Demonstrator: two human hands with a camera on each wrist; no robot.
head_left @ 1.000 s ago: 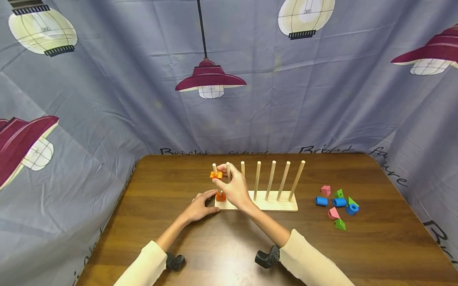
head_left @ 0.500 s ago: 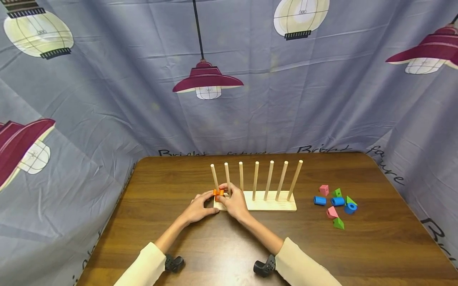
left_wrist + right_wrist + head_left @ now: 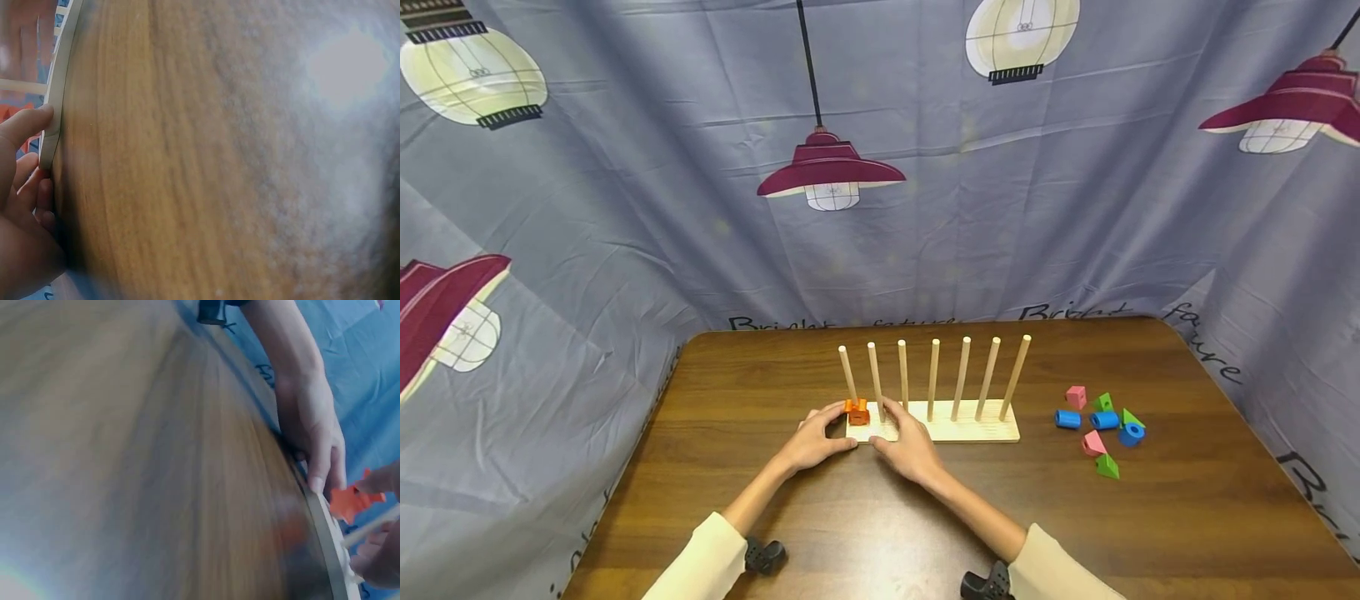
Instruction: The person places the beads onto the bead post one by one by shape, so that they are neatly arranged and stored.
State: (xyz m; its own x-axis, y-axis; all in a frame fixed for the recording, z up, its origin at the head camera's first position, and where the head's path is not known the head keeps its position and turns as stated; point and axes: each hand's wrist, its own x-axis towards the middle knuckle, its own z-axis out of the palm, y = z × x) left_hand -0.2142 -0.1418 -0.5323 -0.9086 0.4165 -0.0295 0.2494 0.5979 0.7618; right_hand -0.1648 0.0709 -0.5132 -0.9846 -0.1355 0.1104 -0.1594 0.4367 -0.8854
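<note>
Head view: wooden peg board on the tabletop; orange blocks sit at the foot of the leftmost peg. Left hand braces the board's end, fingers loosely curved, steadying it. Right hand rests relaxed, holding nothing, beside the blocks. Loose blocks wait well apart, rightward.

Left wrist view: fingertips touch the board edge.

Right wrist view: orange block just beyond the bracing fingers.

Orange star-shaped blocks sit stacked low on the pegboard's leftmost peg.

Wooden table — lamp-print grey backdrop
</note>
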